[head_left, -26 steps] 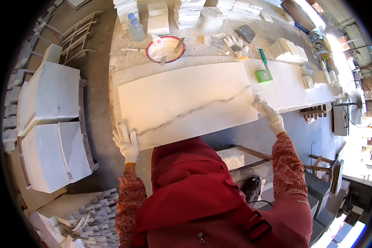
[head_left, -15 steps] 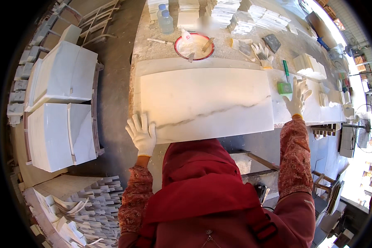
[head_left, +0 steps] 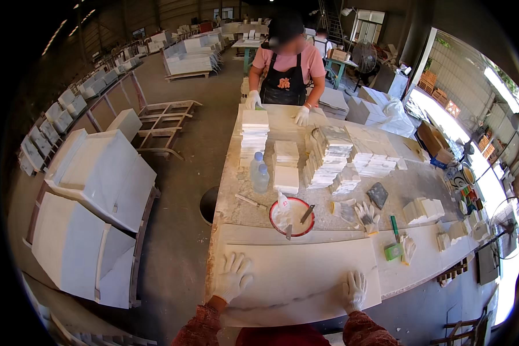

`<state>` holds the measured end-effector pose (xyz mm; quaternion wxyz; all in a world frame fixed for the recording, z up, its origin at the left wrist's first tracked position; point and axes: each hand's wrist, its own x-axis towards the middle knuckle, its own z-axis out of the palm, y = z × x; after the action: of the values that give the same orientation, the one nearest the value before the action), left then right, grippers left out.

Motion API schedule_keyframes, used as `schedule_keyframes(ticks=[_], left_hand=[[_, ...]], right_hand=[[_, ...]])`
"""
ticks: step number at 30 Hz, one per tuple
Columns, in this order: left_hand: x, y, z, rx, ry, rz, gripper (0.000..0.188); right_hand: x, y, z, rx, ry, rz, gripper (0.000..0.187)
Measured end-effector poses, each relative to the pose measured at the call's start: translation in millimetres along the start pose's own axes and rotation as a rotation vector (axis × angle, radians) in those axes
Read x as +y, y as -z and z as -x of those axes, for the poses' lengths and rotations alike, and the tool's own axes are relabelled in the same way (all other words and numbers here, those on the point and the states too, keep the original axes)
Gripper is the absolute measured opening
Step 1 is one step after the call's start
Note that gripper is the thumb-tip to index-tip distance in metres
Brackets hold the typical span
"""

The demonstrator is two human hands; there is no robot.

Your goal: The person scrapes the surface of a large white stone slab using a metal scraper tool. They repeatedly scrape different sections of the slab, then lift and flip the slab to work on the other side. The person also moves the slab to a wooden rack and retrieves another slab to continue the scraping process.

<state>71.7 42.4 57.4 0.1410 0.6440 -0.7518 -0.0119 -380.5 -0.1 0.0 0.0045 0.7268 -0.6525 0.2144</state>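
A white marble slab (head_left: 303,271) with a grey vein lies along the near edge of the worktable. My left hand (head_left: 233,278), in a white knit glove, rests on the slab's left end with fingers spread. Toward the slab's right end lies my right hand (head_left: 354,290), gloved too, its fingers stretched out flat. Neither hand grips anything. Just beyond the slab stands a red-rimmed bowl (head_left: 292,232) of whitish paste, with a white bottle (head_left: 283,202) and a scraper (head_left: 307,213) in it. Right of the slab are a green block (head_left: 393,251), a green-handled tool (head_left: 394,225) and a loose glove (head_left: 407,249).
Stone tile stacks (head_left: 328,155), two plastic bottles (head_left: 260,179), more gloves (head_left: 367,217) and a dark stone piece (head_left: 378,195) occupy the table. Across it stands a co-worker (head_left: 288,75) in a dark apron, gloved hands on the far end. Pallets of marble slabs (head_left: 101,173) stand left.
My right hand has moved left from beside the green block onto the slab. My left hand has shifted from the slab's left edge onto its top. The view has tilted up, revealing the co-worker.
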Motion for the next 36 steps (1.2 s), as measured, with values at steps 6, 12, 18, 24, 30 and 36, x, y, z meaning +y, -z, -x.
schedule_keyframes(ticks=[6, 12, 18, 24, 30, 36], left_hand=[[-62.3, -30.8, -43.1, 0.112, 0.127, 0.155, 0.056], [-51.9, -39.7, -58.6, 0.2, 0.167, -0.017, 0.064], [-22.4, -61.2, -127.2, 0.279, 0.354, 0.418, 0.072], [-19.4, -98.6, -215.2, 0.25, 0.48, 0.519, 0.073], [-14.7, -122.5, -299.4, 0.232, 0.431, 0.708, 0.053], [-43.5, -186.4, -313.1, 0.194, 0.54, 1.223, 0.024]], right_hand=[[-12.7, 1.0, -10.7, 0.007, -0.016, -0.026, 0.044], [-9.7, 1.7, -6.4, -0.055, -0.067, 0.0, 0.043], [-6.1, -10.1, -7.8, -0.061, -0.044, 0.029, 0.043], [-7.7, -4.6, -12.3, -0.088, -0.077, 0.027, 0.045], [3.6, -9.9, -6.2, -0.034, -0.086, 0.064, 0.043], [-13.3, -1.3, -14.1, -0.023, -0.025, 0.022, 0.041]])
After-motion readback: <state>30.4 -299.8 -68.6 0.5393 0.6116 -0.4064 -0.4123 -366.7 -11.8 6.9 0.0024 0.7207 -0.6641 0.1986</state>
